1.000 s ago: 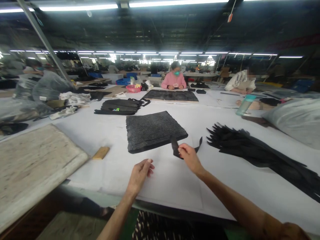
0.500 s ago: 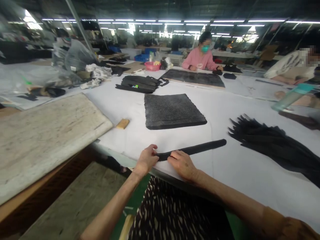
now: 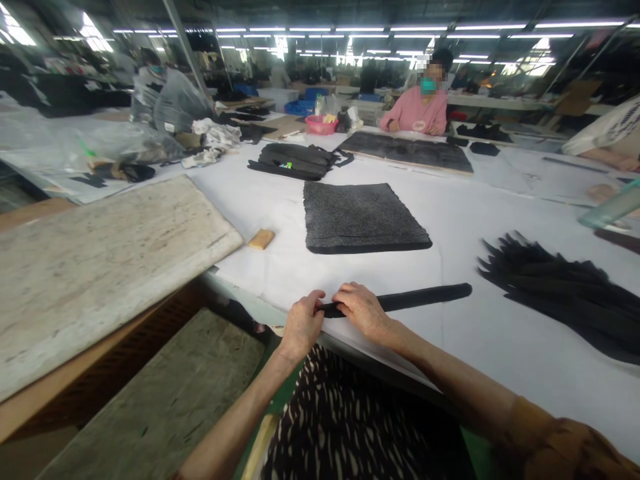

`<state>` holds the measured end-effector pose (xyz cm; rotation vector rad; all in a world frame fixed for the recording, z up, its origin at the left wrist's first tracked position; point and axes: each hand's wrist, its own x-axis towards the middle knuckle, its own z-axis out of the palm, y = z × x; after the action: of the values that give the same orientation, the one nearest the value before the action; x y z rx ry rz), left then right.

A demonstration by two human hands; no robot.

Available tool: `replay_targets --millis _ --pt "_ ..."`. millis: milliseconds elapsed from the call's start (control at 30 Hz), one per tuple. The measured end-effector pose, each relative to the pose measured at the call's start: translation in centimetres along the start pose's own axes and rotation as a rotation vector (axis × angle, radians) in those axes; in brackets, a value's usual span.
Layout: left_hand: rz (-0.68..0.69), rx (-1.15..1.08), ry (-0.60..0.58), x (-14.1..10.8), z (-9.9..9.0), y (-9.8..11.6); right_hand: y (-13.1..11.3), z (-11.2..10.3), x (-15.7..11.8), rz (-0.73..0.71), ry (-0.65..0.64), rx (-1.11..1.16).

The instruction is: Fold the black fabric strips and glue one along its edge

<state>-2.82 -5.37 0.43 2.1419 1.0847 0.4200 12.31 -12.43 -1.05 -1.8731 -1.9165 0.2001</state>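
Observation:
A long black fabric strip [image 3: 425,297] lies slantwise near the front edge of the white table. My left hand [image 3: 304,323] pinches its left end between thumb and fingers. Close beside it, my right hand [image 3: 364,311] is closed over the strip, its fingertips pressed on the cloth. The strip's right part lies loose and flat. Beyond the hands sits a dark grey rectangular fabric piece [image 3: 365,217] with a smooth black band along its near side. To the right is a fanned pile of black strips [image 3: 565,287].
A worn pale board [image 3: 115,267] borders the table at left. A small tan block [image 3: 261,239] lies by its corner. Farther back are a black fabric bundle [image 3: 295,160], a pink basket [image 3: 321,125], and a person in pink [image 3: 417,110] behind a dark panel [image 3: 405,151].
My right hand has shifted its hold on the strip, its knuckles now higher and nearer the left hand. The camera view has turned slightly left. The co-worker in pink has raised their head.

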Motion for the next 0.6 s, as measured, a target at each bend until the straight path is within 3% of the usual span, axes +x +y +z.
replay_targets --millis 167,300,500,600 --pt "0.000 0.060 -0.028 -0.1 -0.3 -0.3 -0.4 0.0 0.0 0.025 0.006 0.036" --pt "0.094 0.194 -0.031 -0.2 -0.9 -0.1 -0.9 -0.1 0.4 0.006 -0.021 -0.011" --pt "0.182 0.421 -0.164 0.3 -1.7 0.4 -1.1 0.5 0.5 -0.009 -0.010 -0.109" --pt "0.222 0.494 -0.151 0.3 -1.5 0.2 -0.7 0.9 0.2 -0.033 0.005 -0.146"
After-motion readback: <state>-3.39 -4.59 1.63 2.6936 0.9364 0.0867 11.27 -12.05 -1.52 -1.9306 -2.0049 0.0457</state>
